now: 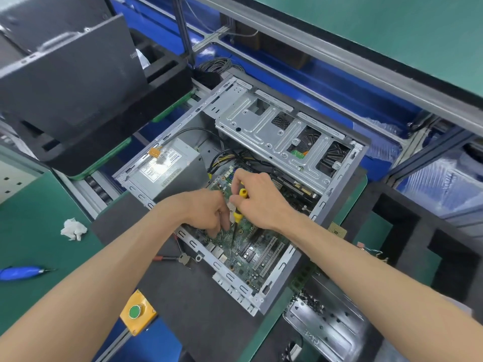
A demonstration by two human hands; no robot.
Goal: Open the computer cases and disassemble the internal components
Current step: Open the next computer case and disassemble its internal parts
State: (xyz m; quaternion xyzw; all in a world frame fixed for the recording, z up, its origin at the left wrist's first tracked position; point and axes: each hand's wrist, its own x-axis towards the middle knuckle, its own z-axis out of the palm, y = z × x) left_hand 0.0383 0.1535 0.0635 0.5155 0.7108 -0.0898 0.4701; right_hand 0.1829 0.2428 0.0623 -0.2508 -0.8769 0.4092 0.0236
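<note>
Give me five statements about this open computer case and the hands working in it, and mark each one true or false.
1. The right hand grips a yellow-and-black-handled screwdriver over the green motherboard. True.
2. The grey metal computer case has its side panel on. False: the side is open and the inside shows.
3. The left hand rests on the silver power supply box. False: its fingers reach down to the motherboard beside the screwdriver shaft.
4. A crumpled white tissue lies on the green mat. True.
5. The blue-handled tool lies inside the case. False: it lies on the green mat.
</note>
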